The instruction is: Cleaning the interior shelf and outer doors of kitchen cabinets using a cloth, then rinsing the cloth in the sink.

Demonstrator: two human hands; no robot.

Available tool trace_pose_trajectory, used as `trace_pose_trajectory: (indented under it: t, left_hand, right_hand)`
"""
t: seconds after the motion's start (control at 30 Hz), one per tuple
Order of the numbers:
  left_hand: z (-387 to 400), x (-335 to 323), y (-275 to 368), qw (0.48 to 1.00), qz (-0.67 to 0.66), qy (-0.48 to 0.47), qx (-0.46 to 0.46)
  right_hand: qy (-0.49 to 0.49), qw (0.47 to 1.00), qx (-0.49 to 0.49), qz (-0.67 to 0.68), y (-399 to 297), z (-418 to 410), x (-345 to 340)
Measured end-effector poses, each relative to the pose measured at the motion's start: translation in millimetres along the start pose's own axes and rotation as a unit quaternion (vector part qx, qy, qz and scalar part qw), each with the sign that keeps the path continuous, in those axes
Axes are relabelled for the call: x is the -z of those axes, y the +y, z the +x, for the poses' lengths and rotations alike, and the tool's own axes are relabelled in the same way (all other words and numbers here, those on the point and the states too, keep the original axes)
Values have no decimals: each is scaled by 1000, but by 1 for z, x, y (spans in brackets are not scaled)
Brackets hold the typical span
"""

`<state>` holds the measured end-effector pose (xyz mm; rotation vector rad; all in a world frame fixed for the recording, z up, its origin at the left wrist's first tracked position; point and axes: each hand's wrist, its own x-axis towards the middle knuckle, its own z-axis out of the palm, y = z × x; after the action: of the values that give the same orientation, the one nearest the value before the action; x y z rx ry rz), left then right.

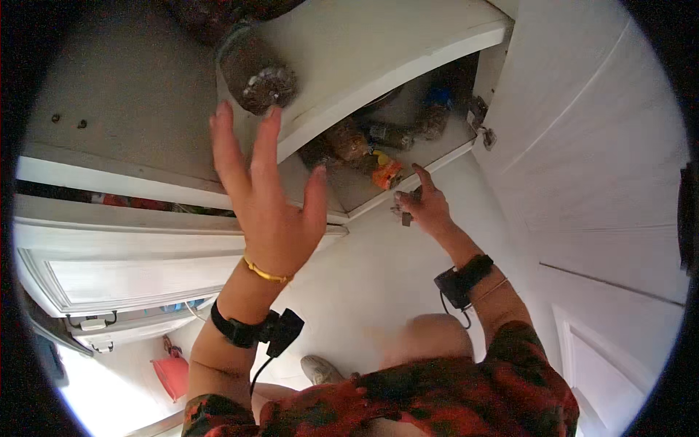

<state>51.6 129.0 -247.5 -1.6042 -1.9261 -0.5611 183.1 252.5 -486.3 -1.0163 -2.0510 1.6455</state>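
My left hand (273, 218) is raised with its fingers spread and holds nothing. Its fingertips come close to a clear jar (235, 60) with dark contents on the upper shelf (377, 49); whether they touch is unclear. Lower down, at the front edge of the lower shelf (349, 188), my right hand (431, 210) grips a small dark crumpled object (407, 217) between thumb and fingers, the index finger extended. Just beyond it lies an orange packet (386, 173) with a yellow top. Behind that are a brownish bag (348, 141) and a blue-topped container (434, 117).
A white cupboard door (568, 136) stands open at the right on a metal hinge (486, 131). White drawers (125, 273) with handles are at the left. A red dustpan-like object (172, 377) is low left. My shoe (321, 370) rests on the pale floor (371, 284).
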Motion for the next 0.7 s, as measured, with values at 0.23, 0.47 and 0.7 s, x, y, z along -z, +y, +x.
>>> trace_pose_trajectory:
  t: [0.23, 0.47, 0.7]
  left_hand:
    - [-67, -6, 29, 984, -151, -79, -51]
    - [-151, -131, 16, 619, -443, -360, 539]
    - [-143, -203, 25, 489, -485, -328, 647]
  right_hand:
    - [15, 997, -16, -70, -11, 8, 4]
    - [46, 997, -63, -11, 10, -3, -10]
    - [-12, 979, -105, 176, 21, -28, -6]
